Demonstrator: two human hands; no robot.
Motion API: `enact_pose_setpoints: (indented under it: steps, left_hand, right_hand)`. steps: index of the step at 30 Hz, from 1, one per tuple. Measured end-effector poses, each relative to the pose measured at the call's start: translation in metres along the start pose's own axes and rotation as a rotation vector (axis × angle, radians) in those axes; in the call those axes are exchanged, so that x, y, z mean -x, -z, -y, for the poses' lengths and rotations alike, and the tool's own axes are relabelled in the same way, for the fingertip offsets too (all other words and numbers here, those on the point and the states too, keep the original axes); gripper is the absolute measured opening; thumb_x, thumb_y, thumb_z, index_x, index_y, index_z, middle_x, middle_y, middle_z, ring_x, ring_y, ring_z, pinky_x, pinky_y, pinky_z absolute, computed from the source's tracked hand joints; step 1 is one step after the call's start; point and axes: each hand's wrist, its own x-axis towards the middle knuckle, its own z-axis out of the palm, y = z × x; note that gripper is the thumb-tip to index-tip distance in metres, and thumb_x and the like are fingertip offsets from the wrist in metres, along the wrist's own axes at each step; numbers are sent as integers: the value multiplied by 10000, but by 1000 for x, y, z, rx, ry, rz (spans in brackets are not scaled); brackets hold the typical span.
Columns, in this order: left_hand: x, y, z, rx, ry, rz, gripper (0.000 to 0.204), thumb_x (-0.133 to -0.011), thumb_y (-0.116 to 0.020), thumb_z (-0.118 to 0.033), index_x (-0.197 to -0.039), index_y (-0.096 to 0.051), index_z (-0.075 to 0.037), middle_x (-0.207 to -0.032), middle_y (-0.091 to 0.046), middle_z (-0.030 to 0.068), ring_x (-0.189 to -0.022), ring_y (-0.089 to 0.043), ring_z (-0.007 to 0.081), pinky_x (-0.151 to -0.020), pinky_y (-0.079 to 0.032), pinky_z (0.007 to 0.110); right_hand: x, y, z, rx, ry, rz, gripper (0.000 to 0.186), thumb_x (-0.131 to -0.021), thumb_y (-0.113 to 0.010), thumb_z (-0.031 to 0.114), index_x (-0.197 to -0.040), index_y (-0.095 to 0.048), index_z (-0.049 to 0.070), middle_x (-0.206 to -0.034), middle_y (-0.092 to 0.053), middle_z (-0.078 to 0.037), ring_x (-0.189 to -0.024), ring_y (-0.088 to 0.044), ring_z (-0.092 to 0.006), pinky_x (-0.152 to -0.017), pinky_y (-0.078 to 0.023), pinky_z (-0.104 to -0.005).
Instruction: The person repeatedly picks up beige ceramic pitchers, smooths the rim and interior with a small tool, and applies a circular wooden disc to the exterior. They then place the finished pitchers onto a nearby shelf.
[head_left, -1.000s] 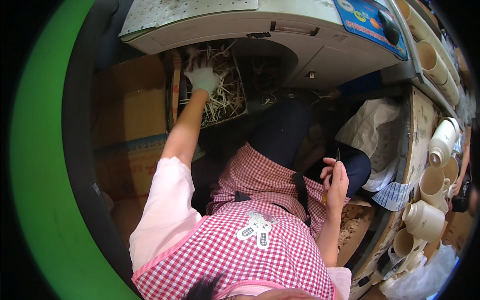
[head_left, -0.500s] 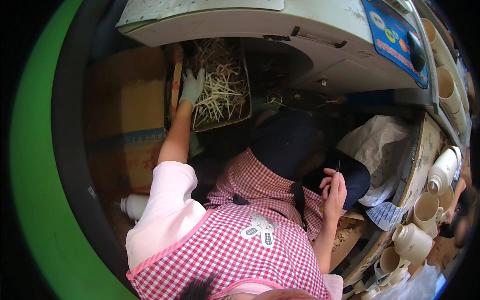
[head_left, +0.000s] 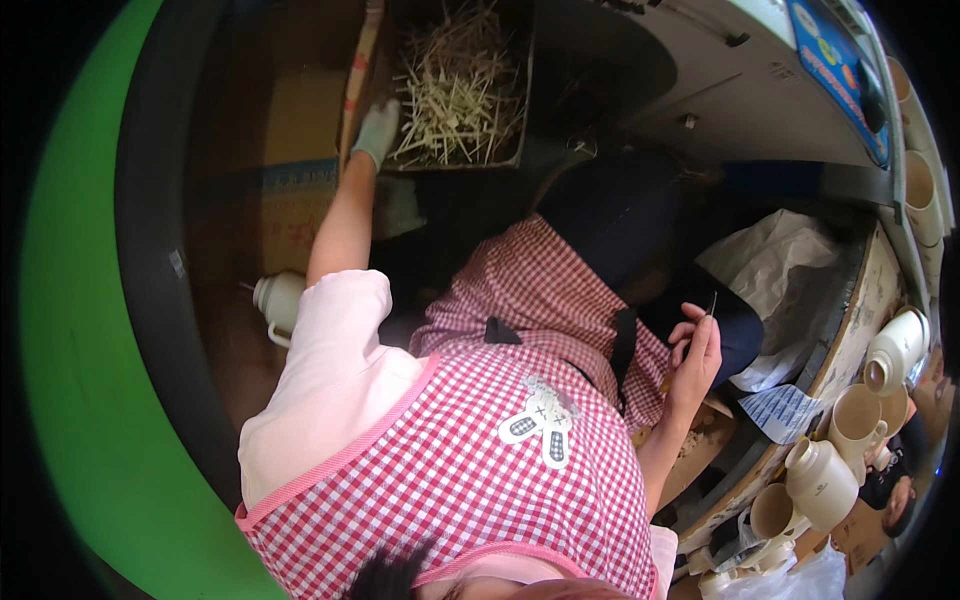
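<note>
My left hand [head_left: 376,132], in a pale glove, is at the near left corner of an open box [head_left: 522,130], close against its left side. Its fingers are dim and blurred. Inside the box lies a heap of thin pale strips [head_left: 455,110], with browner ones toward the far end. My bare right hand [head_left: 697,350] is raised over my right knee, fingers curled around a thin pointed metal tool [head_left: 713,302]. Only its narrow tip stands out above the fingers, and a bit of yellow shows near the palm.
Left of the box is a cardboard carton [head_left: 300,215], with a pale flask [head_left: 282,300] nearer me. A whitish plastic bag [head_left: 790,265] sits right of my knee. Flasks [head_left: 825,485] and mugs [head_left: 855,420] line the right shelf; another person [head_left: 895,490] shows beyond. A machine body [head_left: 760,100] overhangs ahead.
The view has shifted, so the box sits higher in it. My left hand has drawn back toward the box's near corner, its fingers less spread. My right hand still holds the tool.
</note>
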Motion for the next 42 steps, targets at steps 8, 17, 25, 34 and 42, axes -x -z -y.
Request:
enact_pose_setpoints:
  steps: [8, 17, 25, 34, 42]
  left_hand:
    - [-40, -6, 20, 101, 140, -79, 653, -1052, -463, -483, -1458, -527, 25, -1492, -538, 243, -1399, -483, 396, -1123, -417, 450]
    - [77, -2, -24, 267, -151, -120, 571, -1075, -473, -418, -1440, -549, 13, -1484, -549, 214, -1400, -496, 334, -1150, -390, 401]
    - [221, -59, -12, 355, 5, -371, 387, -1061, -527, -163, -1409, -564, 3, -1386, -624, 202, -1316, -579, 344, -1091, -459, 415]
    - [123, -18, 73, 177, 160, -332, 521, -1055, -463, -271, -1515, -468, -28, -1476, -545, 250, -1380, -499, 413, -1126, -419, 453]
    - [76, 15, 145, 162, 140, -330, 462, -1060, -457, -273, -1438, -564, -30, -1379, -619, 256, -1278, -589, 406, -1057, -460, 459]
  right_hand:
    - [19, 4, 4, 54, 85, -16, 371, -1138, -438, 291, -1225, -659, 6, -753, -573, 17, -523, -318, 22, -481, -217, -167]
    - [19, -7, -7, -16, 67, 76, 370, -1135, -445, 298, -1217, -662, 9, -744, -566, 26, -526, -305, 25, -484, -196, -168]
    - [15, -19, 0, -26, 101, 82, 367, -1133, -452, 299, -1207, -665, 9, -729, -559, 26, -518, -300, 21, -481, -195, -172]
    - [15, -32, 6, 115, 155, 138, 359, -1129, -467, 313, -1195, -674, 26, -723, -557, 44, -555, -331, 21, -499, -212, -174]
    - [14, -68, 12, 285, 65, 209, 369, -1130, -461, 318, -1218, -677, 31, -755, -556, 42, -541, -338, 10, -492, -222, -176]
